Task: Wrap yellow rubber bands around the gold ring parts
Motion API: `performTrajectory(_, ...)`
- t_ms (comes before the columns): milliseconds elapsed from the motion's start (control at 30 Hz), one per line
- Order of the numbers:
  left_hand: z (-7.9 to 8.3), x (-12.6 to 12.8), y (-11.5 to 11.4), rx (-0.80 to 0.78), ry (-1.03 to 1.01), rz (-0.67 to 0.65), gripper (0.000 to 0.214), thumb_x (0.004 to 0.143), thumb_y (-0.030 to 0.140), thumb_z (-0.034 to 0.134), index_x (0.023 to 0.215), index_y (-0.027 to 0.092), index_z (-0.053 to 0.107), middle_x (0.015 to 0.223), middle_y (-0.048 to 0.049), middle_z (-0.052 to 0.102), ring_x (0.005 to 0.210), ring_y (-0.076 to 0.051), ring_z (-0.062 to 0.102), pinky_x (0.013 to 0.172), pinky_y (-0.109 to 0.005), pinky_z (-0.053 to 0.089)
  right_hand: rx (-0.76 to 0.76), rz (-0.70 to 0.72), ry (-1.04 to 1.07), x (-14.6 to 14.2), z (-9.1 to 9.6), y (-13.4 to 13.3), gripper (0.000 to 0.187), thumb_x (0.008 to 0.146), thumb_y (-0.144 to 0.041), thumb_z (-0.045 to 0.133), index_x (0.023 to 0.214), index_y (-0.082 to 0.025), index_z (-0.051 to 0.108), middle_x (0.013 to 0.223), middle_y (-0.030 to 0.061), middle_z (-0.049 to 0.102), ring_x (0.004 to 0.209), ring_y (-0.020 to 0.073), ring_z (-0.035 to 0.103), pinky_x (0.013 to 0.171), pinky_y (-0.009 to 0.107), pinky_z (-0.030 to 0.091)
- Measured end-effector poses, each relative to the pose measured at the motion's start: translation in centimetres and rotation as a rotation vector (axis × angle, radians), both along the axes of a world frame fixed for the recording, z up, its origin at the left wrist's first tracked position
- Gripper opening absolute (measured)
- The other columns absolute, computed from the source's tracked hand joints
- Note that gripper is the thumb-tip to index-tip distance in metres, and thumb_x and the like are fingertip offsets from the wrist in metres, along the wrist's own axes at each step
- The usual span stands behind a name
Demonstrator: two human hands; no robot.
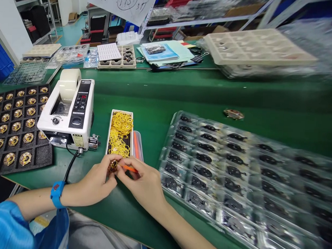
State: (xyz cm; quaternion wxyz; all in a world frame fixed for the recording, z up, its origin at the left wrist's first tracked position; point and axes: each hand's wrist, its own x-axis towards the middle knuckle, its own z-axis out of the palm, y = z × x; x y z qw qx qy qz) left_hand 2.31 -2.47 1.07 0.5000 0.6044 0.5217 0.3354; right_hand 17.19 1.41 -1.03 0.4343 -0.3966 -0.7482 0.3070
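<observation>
My left hand, with a blue band at the wrist, is closed on a small round gold-and-dark part. My right hand pinches a slim orange-handled tool, its tip against or close to that part; the fingers hide the exact contact. Just beyond both hands stands a narrow white box full of thin yellow rings. A translucent container with another orange strip in it sits along the box's right side.
A white tape dispenser stands left of the box. Farther left, a black foam tray holds several gold round parts. At right lies a large clear tray of black parts. One loose round part rests behind it. Beige trays and papers line the back.
</observation>
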Motion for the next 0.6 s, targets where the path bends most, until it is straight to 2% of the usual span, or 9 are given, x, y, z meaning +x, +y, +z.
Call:
performTrajectory(100,-0.6,-0.2,0.3,-0.015,-0.047,0.062,0.046,0.081,0.008,0.046,0.126,0.020,0.045,0.094,-0.0051,0.065,0.107,-0.023,0.060,0.096,-0.038,0.046,-0.165,0.123,0.100,0.5,1.0,0.0,0.014,0.077,-0.018,0.054,0.063,-0.019,0.055,0.053,-0.0050,0.051,0.041,0.0067,0.037,0.038,0.019,0.030)
performTrajectory(167,-0.8,-0.4,0.5,-0.039,-0.132,0.112,0.044,0.081,0.008,0.047,0.123,0.021,0.046,0.099,-0.0053,0.064,0.109,-0.022,0.060,0.100,-0.039,0.045,-0.275,0.144,0.146,1.1,1.5,0.3,0.016,0.077,-0.022,0.056,0.061,-0.019,0.055,0.050,-0.0054,0.047,0.039,0.0063,0.033,0.037,0.019,0.027)
performTrajectory(267,-0.5,-0.5,0.9,-0.093,-0.327,0.193,0.040,0.080,0.012,0.053,0.118,0.022,0.046,0.115,-0.0063,0.061,0.109,-0.020,0.061,0.103,-0.038,0.045,-0.398,0.058,0.136,2.2,1.3,1.3,0.022,0.078,-0.034,0.061,0.064,-0.018,0.061,0.047,-0.0039,0.046,0.040,0.0085,0.038,0.038,0.020,0.030)
performTrajectory(333,-0.1,-0.7,1.1,-0.116,-0.423,0.233,0.039,0.078,0.015,0.058,0.115,0.023,0.048,0.119,-0.0062,0.061,0.113,-0.020,0.060,0.105,-0.038,0.044,-0.442,0.034,0.095,2.7,0.9,2.3,0.034,0.080,-0.045,0.062,0.058,-0.018,0.061,0.048,-0.0007,0.051,0.044,0.0113,0.046,0.041,0.022,0.037)
performTrajectory(433,0.4,-1.2,1.5,-0.135,-0.474,0.257,0.039,0.077,0.018,0.064,0.113,0.022,0.050,0.116,-0.0065,0.064,0.118,-0.023,0.058,0.105,-0.040,0.043,-0.451,0.058,0.063,3.8,0.9,3.2,0.047,0.081,-0.056,0.060,0.052,-0.019,0.059,0.049,0.0022,0.057,0.045,0.0131,0.051,0.043,0.023,0.042)
performTrajectory(533,0.7,-1.7,1.7,-0.183,-0.537,0.254,0.040,0.076,0.020,0.069,0.111,0.021,0.052,0.113,-0.0072,0.066,0.118,-0.024,0.060,0.102,-0.041,0.046,-0.402,-0.025,0.053,5.9,2.3,3.3,0.039,0.079,-0.056,0.065,0.067,-0.019,0.068,0.050,0.0004,0.057,0.040,0.0114,0.047,0.036,0.022,0.036)
performTrajectory(600,0.9,-1.9,1.8,-0.239,-0.583,0.251,0.039,0.076,0.019,0.071,0.110,0.021,0.052,0.111,-0.0074,0.068,0.113,-0.024,0.064,0.100,-0.040,0.048,-0.288,-0.108,0.019,7.6,3.4,3.0,0.033,0.079,-0.052,0.067,0.071,-0.020,0.068,0.050,-0.0009,0.056,0.038,0.0104,0.044,0.034,0.021,0.033)
